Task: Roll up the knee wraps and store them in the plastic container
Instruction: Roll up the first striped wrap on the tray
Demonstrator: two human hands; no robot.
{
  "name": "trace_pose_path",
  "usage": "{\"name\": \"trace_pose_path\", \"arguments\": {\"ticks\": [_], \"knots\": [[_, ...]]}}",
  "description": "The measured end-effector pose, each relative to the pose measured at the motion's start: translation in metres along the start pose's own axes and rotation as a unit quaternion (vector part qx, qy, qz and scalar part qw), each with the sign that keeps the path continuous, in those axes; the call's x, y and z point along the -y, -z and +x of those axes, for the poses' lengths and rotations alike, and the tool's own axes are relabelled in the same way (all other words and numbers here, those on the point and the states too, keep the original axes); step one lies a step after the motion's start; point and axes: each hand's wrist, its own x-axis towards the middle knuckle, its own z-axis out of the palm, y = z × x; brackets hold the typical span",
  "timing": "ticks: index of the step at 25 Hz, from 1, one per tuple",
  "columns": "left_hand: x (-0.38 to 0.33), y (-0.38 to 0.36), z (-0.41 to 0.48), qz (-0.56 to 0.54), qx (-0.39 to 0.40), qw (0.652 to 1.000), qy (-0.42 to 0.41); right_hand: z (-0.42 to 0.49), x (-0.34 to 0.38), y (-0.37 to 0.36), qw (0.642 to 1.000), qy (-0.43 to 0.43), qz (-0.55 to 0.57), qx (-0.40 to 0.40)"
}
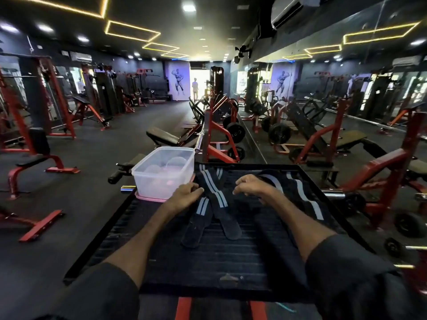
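Black knee wraps with grey stripes (pixel 215 197) lie crossed on a black ribbed platform (pixel 208 255). Another striped wrap (pixel 302 195) stretches along the platform's right side. A clear plastic container (pixel 164 172) stands open on its pink lid at the platform's far left corner, with pale shapes showing through its walls. My left hand (pixel 184 195) rests on the edge of the crossed wraps beside the container, fingers curled. My right hand (pixel 251 185) is bent over the wrap material in the middle, fingers curled down on it. Whether either hand has a firm hold is hard to tell.
The platform has a raised black rim. A chrome bar (pixel 332 194) sticks out on both sides of it. Red and black gym benches and weight machines (pixel 219 135) stand ahead and to both sides. A mirror wall runs along the right. A person stands far off at the bright doorway.
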Motion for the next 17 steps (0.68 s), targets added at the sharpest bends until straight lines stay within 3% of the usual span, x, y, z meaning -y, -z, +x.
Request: {"name": "trace_pose_path", "arguments": {"ticks": [5,8,13,17], "knots": [[0.042,-0.024,0.009,0.097,0.056,0.984,0.14,0.012,-0.019,-0.039,0.992,-0.091,0.08,0.039],[0.04,-0.036,0.004,0.121,-0.016,0.981,0.151,0.016,-0.028,-0.051,0.981,-0.121,0.147,0.034],[0.033,-0.029,-0.004,-0.094,-0.119,0.987,0.053,0.005,-0.015,-0.044,0.959,-0.093,0.269,-0.015],[0.003,-0.007,-0.05,-0.298,-0.119,0.947,-0.008,-0.036,0.002,-0.012,0.951,0.002,0.31,0.004]]}}
